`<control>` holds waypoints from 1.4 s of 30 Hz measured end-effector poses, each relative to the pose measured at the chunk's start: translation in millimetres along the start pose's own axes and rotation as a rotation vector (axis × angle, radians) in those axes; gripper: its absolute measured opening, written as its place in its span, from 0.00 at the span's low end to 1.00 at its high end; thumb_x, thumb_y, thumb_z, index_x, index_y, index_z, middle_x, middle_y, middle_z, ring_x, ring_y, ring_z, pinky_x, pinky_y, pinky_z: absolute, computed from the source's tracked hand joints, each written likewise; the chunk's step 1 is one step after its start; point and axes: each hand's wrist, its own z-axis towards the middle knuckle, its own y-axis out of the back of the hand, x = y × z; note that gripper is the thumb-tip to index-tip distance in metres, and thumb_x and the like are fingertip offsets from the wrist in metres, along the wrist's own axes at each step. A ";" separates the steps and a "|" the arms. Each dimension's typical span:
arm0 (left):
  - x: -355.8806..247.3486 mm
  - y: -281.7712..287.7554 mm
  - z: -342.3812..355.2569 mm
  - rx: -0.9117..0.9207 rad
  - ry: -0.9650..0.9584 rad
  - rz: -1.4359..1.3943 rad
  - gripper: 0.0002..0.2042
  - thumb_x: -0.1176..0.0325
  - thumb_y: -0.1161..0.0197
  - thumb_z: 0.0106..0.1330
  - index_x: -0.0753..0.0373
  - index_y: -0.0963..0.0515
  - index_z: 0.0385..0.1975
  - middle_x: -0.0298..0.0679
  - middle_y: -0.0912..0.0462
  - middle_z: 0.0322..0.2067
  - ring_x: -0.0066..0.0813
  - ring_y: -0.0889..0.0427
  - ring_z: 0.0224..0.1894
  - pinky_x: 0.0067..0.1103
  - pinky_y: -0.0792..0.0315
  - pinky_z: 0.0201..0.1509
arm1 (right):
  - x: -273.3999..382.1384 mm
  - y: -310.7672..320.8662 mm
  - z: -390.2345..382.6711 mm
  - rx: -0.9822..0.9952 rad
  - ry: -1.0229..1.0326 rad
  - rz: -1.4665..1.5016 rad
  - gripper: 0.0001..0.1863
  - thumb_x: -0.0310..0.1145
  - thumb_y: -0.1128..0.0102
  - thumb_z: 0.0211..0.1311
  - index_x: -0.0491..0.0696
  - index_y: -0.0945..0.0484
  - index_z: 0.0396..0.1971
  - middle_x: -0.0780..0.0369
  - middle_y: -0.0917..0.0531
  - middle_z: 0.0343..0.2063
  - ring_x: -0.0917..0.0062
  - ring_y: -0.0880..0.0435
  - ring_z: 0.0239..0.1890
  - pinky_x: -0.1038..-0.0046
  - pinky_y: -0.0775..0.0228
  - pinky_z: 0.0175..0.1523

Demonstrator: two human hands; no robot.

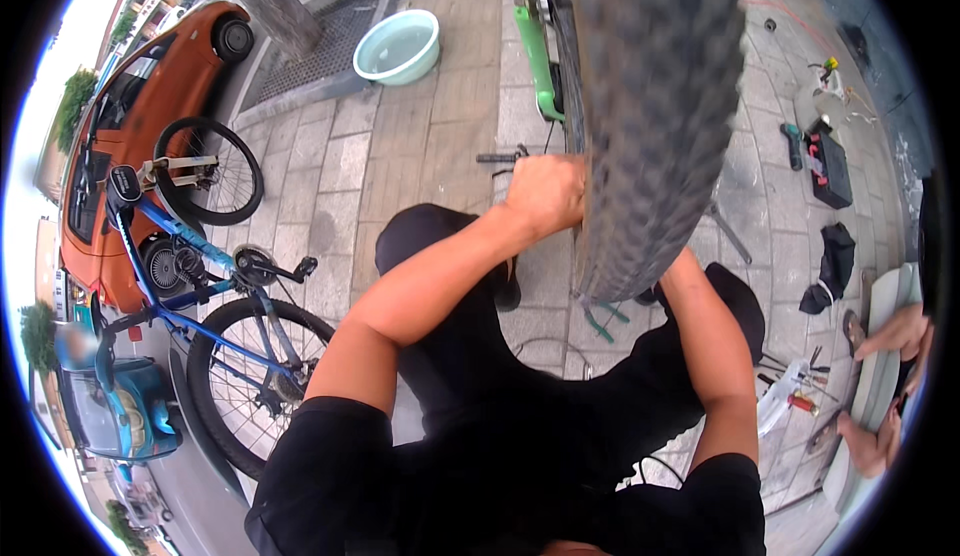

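Observation:
A large knobbly bicycle tyre (655, 126) stands upright right in front of me, slightly blurred. Beyond its left side shows part of a green bicycle frame (538, 61), and lower down a handlebar grip (495, 158). My left hand (548, 194) is closed at the wheel's left side, its fingertips out of sight behind the tyre. On the other side, my right forearm (708, 326) reaches up to the wheel; the tyre covers the right hand's fingers. Green-handled pliers (603, 324) lie on the paving below the tyre, between my knees.
At left, a blue bicycle (215, 256) stands near an orange car (150, 116). A pale green water basin (398, 48) sits ahead. To the right are a power drill (792, 146), a black toolbox (828, 168), a black cloth bundle (830, 268), scattered hand tools (800, 396) and a seated person's legs (880, 391).

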 end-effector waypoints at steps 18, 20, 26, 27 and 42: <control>46.5 28.4 -12.0 0.548 0.213 -1.454 0.19 0.72 0.34 0.72 0.73 0.24 0.59 0.43 0.11 0.45 0.14 0.24 0.21 0.13 0.37 0.19 | 14.1 5.8 -31.7 -0.076 0.085 -0.108 0.12 0.34 0.34 0.66 0.42 0.16 0.44 0.66 0.16 0.32 0.83 0.19 0.35 0.75 0.26 0.39; 47.2 25.9 -10.8 0.507 0.199 -1.371 0.18 0.73 0.34 0.72 0.73 0.23 0.58 0.43 0.11 0.44 0.15 0.20 0.25 0.13 0.35 0.19 | 16.5 3.4 -30.8 -0.081 0.095 -0.112 0.12 0.34 0.33 0.65 0.42 0.16 0.43 0.66 0.16 0.32 0.83 0.19 0.35 0.75 0.26 0.39; 21.6 36.4 0.0 0.360 0.276 -1.040 0.16 0.66 0.27 0.65 0.65 0.14 0.50 0.35 0.11 0.37 0.20 0.22 0.21 0.20 0.29 0.22 | 32.7 4.2 -26.6 -0.139 0.166 -0.150 0.12 0.34 0.29 0.63 0.43 0.16 0.42 0.67 0.16 0.31 0.84 0.20 0.33 0.76 0.26 0.38; 19.4 43.7 -2.1 0.320 0.248 -0.932 0.17 0.64 0.25 0.63 0.62 0.14 0.51 0.35 0.11 0.37 0.20 0.19 0.26 0.23 0.24 0.26 | 39.8 -1.0 -27.9 -0.149 0.183 -0.179 0.13 0.34 0.29 0.63 0.43 0.16 0.41 0.67 0.16 0.31 0.84 0.20 0.33 0.76 0.27 0.38; 26.0 26.5 8.0 0.263 0.364 -0.992 0.17 0.59 0.38 0.78 0.71 0.17 0.47 0.36 0.14 0.34 0.21 0.19 0.33 0.19 0.25 0.37 | 64.0 -37.2 -37.1 -0.205 0.340 -0.295 0.14 0.38 0.31 0.66 0.40 0.14 0.39 0.64 0.15 0.27 0.83 0.18 0.33 0.75 0.25 0.40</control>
